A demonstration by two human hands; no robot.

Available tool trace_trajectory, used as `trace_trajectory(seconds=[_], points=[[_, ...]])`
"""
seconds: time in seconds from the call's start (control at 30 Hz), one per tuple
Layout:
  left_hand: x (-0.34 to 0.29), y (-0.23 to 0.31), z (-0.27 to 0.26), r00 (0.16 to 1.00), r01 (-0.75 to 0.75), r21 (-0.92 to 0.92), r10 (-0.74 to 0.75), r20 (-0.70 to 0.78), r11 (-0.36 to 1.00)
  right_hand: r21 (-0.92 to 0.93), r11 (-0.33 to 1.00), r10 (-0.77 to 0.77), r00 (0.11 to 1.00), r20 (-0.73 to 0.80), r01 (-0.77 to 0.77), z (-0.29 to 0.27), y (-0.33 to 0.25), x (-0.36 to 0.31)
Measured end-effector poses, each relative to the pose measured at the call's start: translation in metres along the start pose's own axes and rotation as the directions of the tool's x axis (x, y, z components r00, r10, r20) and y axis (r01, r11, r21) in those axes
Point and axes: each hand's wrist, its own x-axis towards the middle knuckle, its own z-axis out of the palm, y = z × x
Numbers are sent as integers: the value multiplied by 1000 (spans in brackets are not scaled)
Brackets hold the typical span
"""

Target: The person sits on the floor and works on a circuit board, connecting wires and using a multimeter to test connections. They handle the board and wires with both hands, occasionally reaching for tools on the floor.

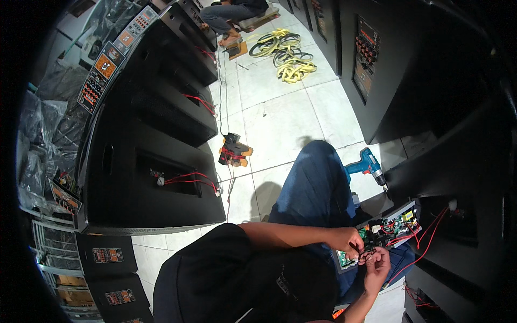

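Observation:
An amplifier panel with green circuit boards (398, 223) rests across my lap, its components facing up. Over its near end, my left hand (346, 240) is closed in a pinch on thin dark wires (368, 252). Close beside it, my right hand (376, 267) pinches the same wires, fingertips bent together. The exact wire ends are hidden by my fingers. Red wires (431, 232) run from the panel into the opening of a black speaker cabinet (458, 183) at my right.
A blue cordless drill (369, 162) lies on the tiled floor beyond my knee. Black speaker cabinets (124, 183) line the left side, some with red wires hanging out. An orange-and-black tool bundle (235, 151) and yellow-black straps (291, 56) lie ahead. Another person (231, 16) sits farther off.

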Motion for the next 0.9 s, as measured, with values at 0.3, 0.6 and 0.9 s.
trace_trajectory(seconds=[0.3,0.6,0.9], points=[[-2,18,-4,985,155,-131,-143,95,979,11,1000,14,998,54,-14,4,-8,-3],[2,10,4,990,139,-169,-136,27,976,-54,998,-44,999,-10,43,0,-2,-4],[-2,21,14,955,10,-36,-20,-296,999,-247,962,-155,979,-130,120,9,-7,-7]])
